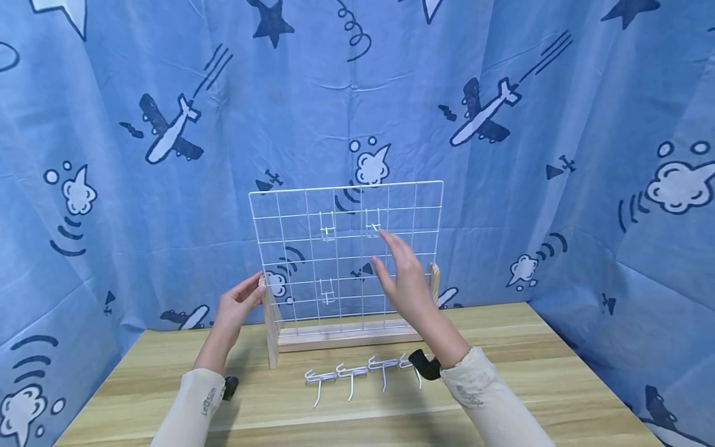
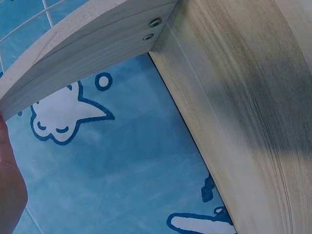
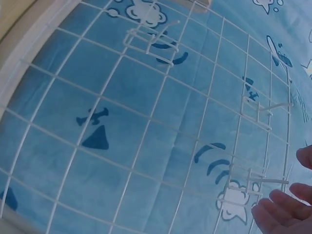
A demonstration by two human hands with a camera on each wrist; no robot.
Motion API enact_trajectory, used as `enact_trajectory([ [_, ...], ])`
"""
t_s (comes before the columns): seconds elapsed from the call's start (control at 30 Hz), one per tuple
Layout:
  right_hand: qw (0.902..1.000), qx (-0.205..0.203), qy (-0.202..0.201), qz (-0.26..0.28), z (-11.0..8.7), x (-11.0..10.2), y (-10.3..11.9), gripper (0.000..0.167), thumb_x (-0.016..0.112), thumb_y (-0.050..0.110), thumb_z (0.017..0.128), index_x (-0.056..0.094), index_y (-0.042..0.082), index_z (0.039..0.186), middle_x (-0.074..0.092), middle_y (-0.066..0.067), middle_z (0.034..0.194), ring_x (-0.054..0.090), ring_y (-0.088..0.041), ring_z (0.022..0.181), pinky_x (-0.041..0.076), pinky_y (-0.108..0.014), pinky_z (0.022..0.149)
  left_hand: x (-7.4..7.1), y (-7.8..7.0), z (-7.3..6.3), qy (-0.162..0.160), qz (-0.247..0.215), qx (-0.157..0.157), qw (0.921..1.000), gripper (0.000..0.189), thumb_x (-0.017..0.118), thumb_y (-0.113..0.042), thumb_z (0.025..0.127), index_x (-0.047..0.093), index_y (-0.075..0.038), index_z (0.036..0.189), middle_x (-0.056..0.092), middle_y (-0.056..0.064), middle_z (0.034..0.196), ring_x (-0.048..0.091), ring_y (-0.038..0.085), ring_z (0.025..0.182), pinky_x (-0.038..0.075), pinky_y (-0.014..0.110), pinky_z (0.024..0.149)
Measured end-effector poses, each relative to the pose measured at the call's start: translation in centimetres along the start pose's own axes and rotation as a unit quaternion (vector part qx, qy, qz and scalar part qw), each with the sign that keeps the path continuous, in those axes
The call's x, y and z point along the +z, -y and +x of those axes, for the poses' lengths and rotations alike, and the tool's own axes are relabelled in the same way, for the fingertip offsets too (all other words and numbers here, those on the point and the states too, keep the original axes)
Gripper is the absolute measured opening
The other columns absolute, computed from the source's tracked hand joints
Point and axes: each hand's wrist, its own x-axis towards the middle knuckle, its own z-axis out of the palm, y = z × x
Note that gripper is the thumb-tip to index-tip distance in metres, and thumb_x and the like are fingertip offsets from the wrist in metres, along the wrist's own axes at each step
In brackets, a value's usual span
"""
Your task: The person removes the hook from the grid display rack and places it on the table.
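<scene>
A white wire grid [image 1: 349, 248] stands upright in a wooden stand [image 1: 352, 338]. My left hand [image 1: 236, 307] pinches the top of the stand's left post [image 1: 270, 329]; in the left wrist view only part of that hand [image 2: 10, 180] shows, beside the post [image 2: 87, 44]. Three white wire hooks hang on the grid: an upper left hook [image 1: 327, 233], an upper right hook [image 1: 373, 227] and a lower left hook [image 1: 327, 294]. My right hand [image 1: 406, 279], fingers extended and parted from the thumb, is right by the upper right hook [image 3: 258, 181], holding nothing.
Several loose white hooks [image 1: 350, 372] lie in a row on the wooden table [image 1: 279, 416] in front of the stand, the rightmost partly behind the right wrist's black camera [image 1: 424, 365]. A blue patterned curtain [image 1: 313, 112] hangs behind and at both sides.
</scene>
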Motion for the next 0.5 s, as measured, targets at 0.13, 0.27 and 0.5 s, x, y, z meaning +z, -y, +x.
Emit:
enact_trajectory([
  [0.13,0.9998,0.02,-0.005,0.007,0.5,0.2,0.0,0.049,0.059,0.009,0.095,0.044,-0.001,0.141,0.049,-0.022,0.138,0.044,-0.036,0.129,0.037,-0.047,0.11,0.0,0.0,0.0,-0.004,0.0,-0.003,1.0,0.061,0.065,-0.037,0.092,0.045,-0.015,0.145,0.047,0.007,0.145,0.047,0.022,0.129,0.047,0.034,0.101],
  [0.27,0.9987,0.049,0.002,0.016,0.9,0.6,0.0,0.05,0.058,0.011,0.097,0.041,0.0,0.143,0.047,-0.021,0.141,0.043,-0.036,0.13,0.037,-0.047,0.11,0.0,0.0,0.0,-0.003,-0.002,-0.003,1.0,0.061,0.065,-0.039,0.091,0.045,-0.016,0.145,0.047,0.007,0.145,0.047,0.022,0.129,0.047,0.033,0.101],
  [0.5,0.9953,0.09,0.008,0.035,1.4,1.2,0.0,0.05,0.056,0.012,0.098,0.04,0.0,0.143,0.045,-0.021,0.142,0.042,-0.036,0.131,0.036,-0.048,0.11,0.0,0.1,-0.1,-0.003,-0.002,0.005,1.0,0.061,0.064,-0.039,0.092,0.045,-0.015,0.145,0.047,0.008,0.145,0.048,0.022,0.129,0.048,0.031,0.1],
])
